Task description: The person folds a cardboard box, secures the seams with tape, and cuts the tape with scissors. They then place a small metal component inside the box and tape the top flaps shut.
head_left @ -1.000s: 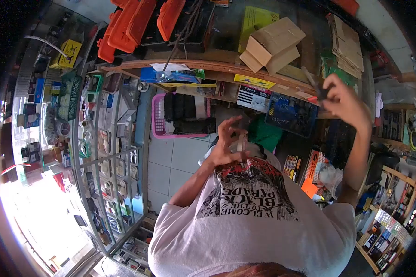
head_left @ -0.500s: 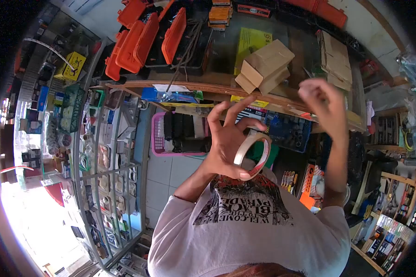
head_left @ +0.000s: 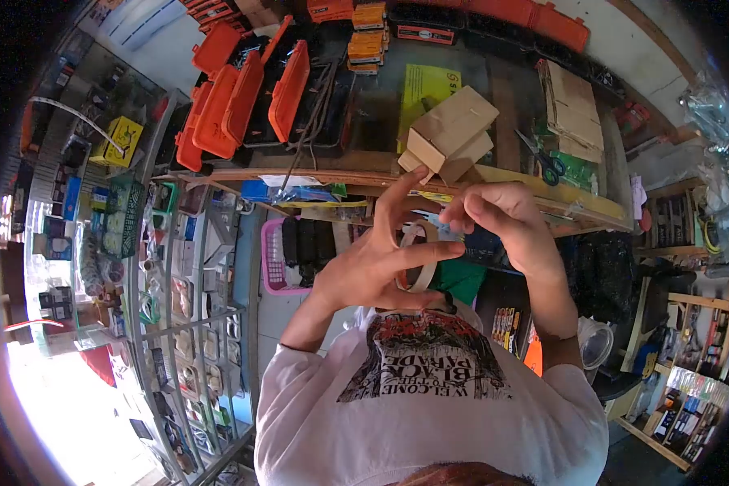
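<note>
My left hand (head_left: 373,263) has its fingers curved around a roll of tape (head_left: 408,279), held upright on edge above my shirt. To the right, my right hand (head_left: 510,227) is raised, fingers curled in toward the thumb and close beside the roll. What its fingertips pinch, if anything, I cannot tell. Just beyond both hands, a folded brown cardboard box (head_left: 454,125) sits near the front edge of the wooden counter (head_left: 348,176). A pair of scissors (head_left: 547,164) with dark handles lies on the counter behind my right hand.
Orange tool cases (head_left: 243,101) stand open at the back left of the counter. Flattened cardboard (head_left: 571,113) lies at the right, and small orange boxes (head_left: 367,44) are stacked behind. Below the counter is a pink basket (head_left: 274,255). A glass display shelf (head_left: 194,324) fills the left side.
My right hand has come down and left, from over the counter to beside the roll. My left hand has turned, bringing its back into view, and the scissors now show.
</note>
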Tool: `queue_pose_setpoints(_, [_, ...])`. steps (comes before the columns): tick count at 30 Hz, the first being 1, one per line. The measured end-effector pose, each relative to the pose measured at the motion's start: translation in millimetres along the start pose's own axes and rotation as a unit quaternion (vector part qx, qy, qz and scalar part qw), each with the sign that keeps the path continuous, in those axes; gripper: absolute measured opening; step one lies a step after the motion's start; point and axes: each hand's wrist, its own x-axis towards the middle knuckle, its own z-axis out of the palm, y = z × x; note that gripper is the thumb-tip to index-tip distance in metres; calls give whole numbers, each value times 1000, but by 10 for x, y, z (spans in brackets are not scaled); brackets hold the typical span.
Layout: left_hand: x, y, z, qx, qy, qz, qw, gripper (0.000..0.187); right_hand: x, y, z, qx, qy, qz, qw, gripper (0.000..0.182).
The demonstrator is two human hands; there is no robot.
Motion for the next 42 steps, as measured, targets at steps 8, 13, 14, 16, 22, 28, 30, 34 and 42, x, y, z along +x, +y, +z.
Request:
queue_pose_setpoints(8, [-19, -59, -126, 66, -1, -3, 998, 76, 91, 73, -32, -20, -18, 11, 1000, 16])
queue_pose_setpoints(13, [-82, -150, -139, 63, -4, -24, 998, 86, 181, 2, -6, -68, 1, -34, 997, 13])
queue_pose_setpoints(14, [-94, -161, -142, 67, -4, -25, 997, 89, 196, -4, -10, -69, 18, -36, 997, 13])
queue_pose_setpoints(16, [-122, -176, -145, 76, -3, -27, 997, 94, 232, -8, -26, -69, 51, -41, 995, 13])
queue_pose_setpoints(22, [-140, -99, -145, 114, 22, -119, 986, 99, 597, 27, -164, -379, 246, -181, 874, 11])
queue_pose_setpoints(28, [-59, -105, -66, 134, 24, -181, 974, 96, 771, 148, -181, -584, 262, -321, 698, 13])
queue_pose_setpoints(30, [-65, -161, -15, 75, 34, -209, 975, 99, 756, 175, -150, -614, 254, -328, 671, 15])
queue_pose_setpoints(34, [-18, -201, 80, 55, 71, -188, 978, 111, 719, 256, -108, -646, 232, -317, 654, 16])
queue_pose_setpoints(42, [24, -298, 104, 20, 57, -184, 981, 111, 708, 369, -58, -646, 221, -331, 652, 19])
